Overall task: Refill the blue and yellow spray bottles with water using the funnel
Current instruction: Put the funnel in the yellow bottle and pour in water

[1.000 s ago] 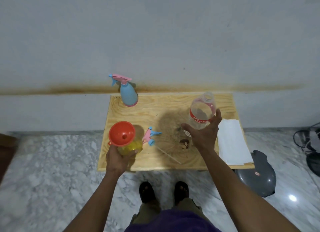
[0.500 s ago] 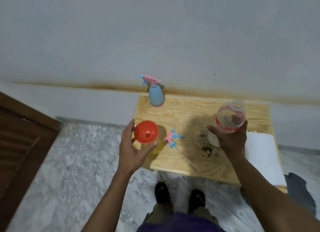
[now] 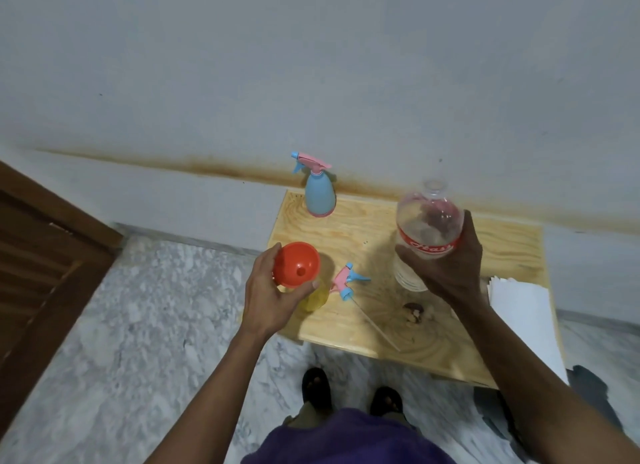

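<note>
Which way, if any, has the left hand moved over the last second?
Yes. Against the yellow bottle on the table, the left hand has moved up from the bottle's body to hold the funnel by its rim.

Likely a home: marble floor, stained plastered wall, wooden door, small plywood table.

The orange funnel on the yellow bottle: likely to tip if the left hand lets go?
Probably. The funnel looks wider than the yellow bottle under it, so top-heavy. It appears thin plastic, likely light and easily knocked. The left hand holds its rim, suggesting it needs steadying.
</note>
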